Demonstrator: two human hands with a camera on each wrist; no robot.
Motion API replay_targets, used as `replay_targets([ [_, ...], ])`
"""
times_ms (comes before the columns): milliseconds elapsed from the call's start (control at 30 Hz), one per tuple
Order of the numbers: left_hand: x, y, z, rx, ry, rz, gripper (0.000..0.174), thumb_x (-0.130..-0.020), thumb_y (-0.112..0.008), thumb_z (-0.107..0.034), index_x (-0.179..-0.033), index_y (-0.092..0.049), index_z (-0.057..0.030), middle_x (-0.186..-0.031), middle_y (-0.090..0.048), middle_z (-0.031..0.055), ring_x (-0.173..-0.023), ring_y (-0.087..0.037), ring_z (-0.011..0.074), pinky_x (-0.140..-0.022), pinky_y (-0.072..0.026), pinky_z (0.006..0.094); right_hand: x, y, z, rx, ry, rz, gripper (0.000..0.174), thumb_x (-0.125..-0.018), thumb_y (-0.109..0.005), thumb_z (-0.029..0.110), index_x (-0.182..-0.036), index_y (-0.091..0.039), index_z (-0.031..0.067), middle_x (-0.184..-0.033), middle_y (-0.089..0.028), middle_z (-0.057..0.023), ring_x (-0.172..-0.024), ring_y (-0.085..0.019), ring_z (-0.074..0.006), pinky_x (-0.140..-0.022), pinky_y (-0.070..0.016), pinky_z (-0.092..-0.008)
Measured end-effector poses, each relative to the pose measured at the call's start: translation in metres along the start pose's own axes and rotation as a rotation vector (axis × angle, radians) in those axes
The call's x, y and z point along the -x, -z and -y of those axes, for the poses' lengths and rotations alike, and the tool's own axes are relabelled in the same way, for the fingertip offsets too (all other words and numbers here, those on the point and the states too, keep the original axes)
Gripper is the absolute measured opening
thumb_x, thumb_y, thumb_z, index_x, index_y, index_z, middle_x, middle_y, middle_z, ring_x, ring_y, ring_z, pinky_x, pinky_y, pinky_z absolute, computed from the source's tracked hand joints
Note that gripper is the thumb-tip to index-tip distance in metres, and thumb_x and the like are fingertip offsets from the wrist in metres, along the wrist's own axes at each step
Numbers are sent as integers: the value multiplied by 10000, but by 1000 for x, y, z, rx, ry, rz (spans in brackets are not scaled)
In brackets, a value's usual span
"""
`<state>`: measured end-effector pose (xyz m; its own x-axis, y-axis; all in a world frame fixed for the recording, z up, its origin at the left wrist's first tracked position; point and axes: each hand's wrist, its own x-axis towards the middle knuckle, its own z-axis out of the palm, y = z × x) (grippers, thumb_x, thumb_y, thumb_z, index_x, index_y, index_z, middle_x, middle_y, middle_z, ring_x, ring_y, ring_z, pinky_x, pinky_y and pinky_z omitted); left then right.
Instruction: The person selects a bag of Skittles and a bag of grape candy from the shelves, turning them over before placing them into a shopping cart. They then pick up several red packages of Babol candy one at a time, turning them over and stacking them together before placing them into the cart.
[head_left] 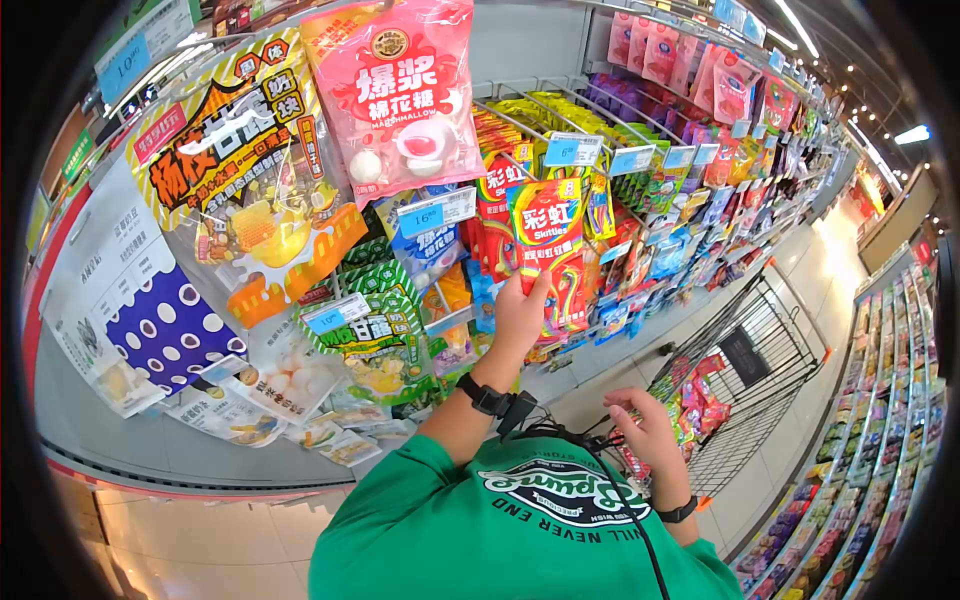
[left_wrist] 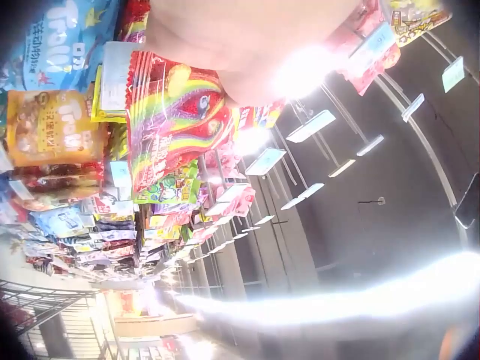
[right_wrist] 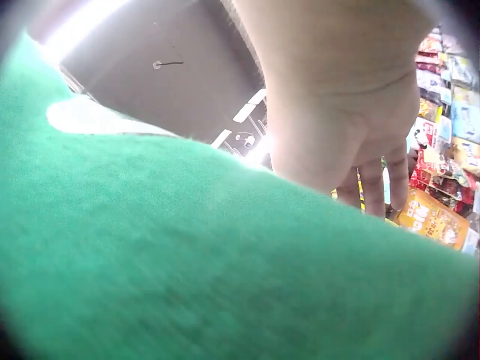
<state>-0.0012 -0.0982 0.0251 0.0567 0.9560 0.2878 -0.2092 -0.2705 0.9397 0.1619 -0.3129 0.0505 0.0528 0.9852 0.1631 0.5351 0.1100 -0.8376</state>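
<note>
My left hand (head_left: 520,318) pinches a red Skittles candy bag (head_left: 548,225) by its left edge, thumb across the front. The bag is upright in front of hanging rows of similar Skittles packs (head_left: 497,180). In the left wrist view the held candy bag (left_wrist: 176,124) shows its rainbow print, and the hand (left_wrist: 232,34) covers part of it. Low beside the body, my right hand (head_left: 650,430) holds nothing, its fingers loosely bent. The right wrist view has that hand (right_wrist: 345,120) hanging past the green shirt (right_wrist: 187,240), which hides some fingertips.
A pink marshmallow bag (head_left: 405,110) and a yellow-and-orange snack bag (head_left: 250,190) hang close on the left. Price tags (head_left: 573,150) stick out from the hooks. A wire shopping cart (head_left: 770,370) with red candy packs (head_left: 705,400) stands at the right, before another stocked shelf (head_left: 870,420).
</note>
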Motion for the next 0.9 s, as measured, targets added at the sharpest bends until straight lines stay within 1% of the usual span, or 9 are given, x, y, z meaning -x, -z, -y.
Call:
replay_targets([
  [100, 1, -2, -5, 10, -24, -27, 297, -932, -599, -250, -1046, -610, 24, -956, -700, 114, -839, -650, 169, -744, -490, 318, 1, 0, 0, -1, -43, -6, 204, -859, -637, 91, -1044, -640, 5, -941, -673, -112, -872, -641, -210, -776, -497, -309],
  [167, 1, -2, -14, -53, 59, -9, 290, -934, -607, -217, -1101, -614, 19, -1051, -687, 69, -905, -623, 127, -811, -479, 294, 3, -1, -4, -8, -58, -7, 204, -858, -634, 87, -1046, -642, 6, -943, -679, -108, -871, -641, -203, -775, -496, -306],
  [300, -2, -7, -13, -55, 86, -9, 286, -933, -609, -220, -1094, -617, 17, -1033, -690, 70, -900, -624, 125, -803, -481, 294, 2, 3, -8, -12, -65, -8, 206, -860, -628, 78, -1052, -643, 4, -949, -682, -103, -862, -644, -188, -768, -499, -301],
  [367, -6, -10, -3, 26, 9, -23, 287, -931, -615, -226, -1082, -620, 18, -1012, -694, 72, -891, -626, 123, -796, -482, 291, 1, 5, -10, -42, -58, 11, 172, -889, -586, 66, -1035, -615, -19, -930, -671, -92, -849, -625, -159, -753, -491, -288],
  [600, -16, -12, -4, 27, -47, -76, 298, -924, -628, -235, -1076, -621, 21, -996, -695, 74, -875, -630, 123, -785, -484, 289, -5, 9, -10, -49, -40, 36, 173, -893, -587, 67, -1042, -615, -17, -939, -673, -94, -856, -626, -162, -760, -490, -287],
  [667, -19, -10, -3, -20, -54, -93, 301, -918, -634, -234, -1074, -621, 23, -994, -695, 73, -871, -632, 126, -780, -486, 290, -5, 8, -13, -48, -53, 33, 173, -898, -587, 70, -1043, -615, -19, -942, -675, -96, -856, -627, -164, -762, -490, -287],
  [800, -20, -9, -4, -24, -37, -92, 295, -911, -640, -225, -1069, -624, 23, -986, -696, 77, -871, -636, 131, -780, -488, 293, -6, 9, -17, -49, -56, 40, 174, -901, -589, 74, -1045, -614, -20, -940, -676, -96, -856, -628, -164, -763, -490, -287],
  [900, -25, -10, 0, 17, 5, -78, 291, -903, -645, -197, -1092, -613, 21, -1010, -692, 82, -891, -637, 137, -797, -488, 295, -7, 10, -19, -51, -42, 33, 175, -899, -594, 77, -1042, -616, -22, -939, -678, -96, -854, -627, -162, -762, -490, -287],
])
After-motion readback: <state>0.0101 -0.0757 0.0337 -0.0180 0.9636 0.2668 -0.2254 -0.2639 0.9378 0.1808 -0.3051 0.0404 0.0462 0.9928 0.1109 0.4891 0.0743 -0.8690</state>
